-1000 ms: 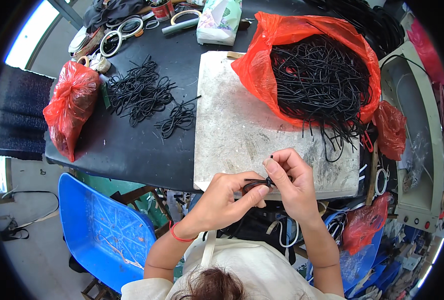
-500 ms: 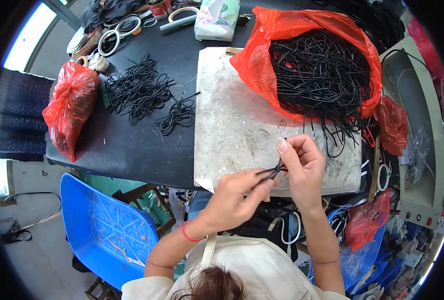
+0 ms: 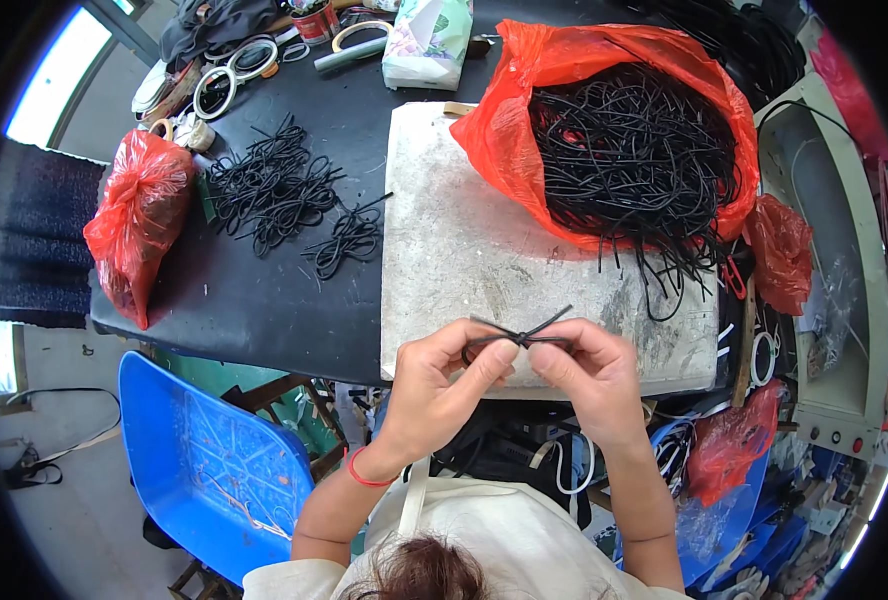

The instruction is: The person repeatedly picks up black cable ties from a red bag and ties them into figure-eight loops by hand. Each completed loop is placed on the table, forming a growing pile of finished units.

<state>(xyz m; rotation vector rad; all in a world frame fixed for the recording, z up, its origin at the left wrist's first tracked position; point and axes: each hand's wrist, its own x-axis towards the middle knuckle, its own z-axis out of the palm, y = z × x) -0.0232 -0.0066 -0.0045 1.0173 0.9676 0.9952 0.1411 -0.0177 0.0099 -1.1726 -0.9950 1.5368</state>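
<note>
A thin black cord bow (image 3: 521,339) is stretched between my two hands, above the near edge of a pale worn board (image 3: 444,250). My left hand (image 3: 449,375) pinches its left loop between thumb and fingers. On the other side, my right hand (image 3: 589,375) pinches the right loop. Two loose cord ends stick up from the knot in a V. Beyond my right hand, an open red plastic bag (image 3: 509,150) holds a big tangle of black cords (image 3: 644,150), some spilling over its near rim. Left of the board lies a pile of tied black cord bows (image 3: 284,190).
A knotted red bag (image 3: 139,220) stands at the table's left end. Tape rolls (image 3: 214,92) and a tissue pack (image 3: 427,45) sit along the back. Below left is a blue plastic tub (image 3: 209,450). A pale machine housing (image 3: 844,290) borders the right side.
My hands have come level and drawn apart sideways. The cord, bunched at my left fingertips before, now shows as a bow with a loop in each hand. My right hand has lowered.
</note>
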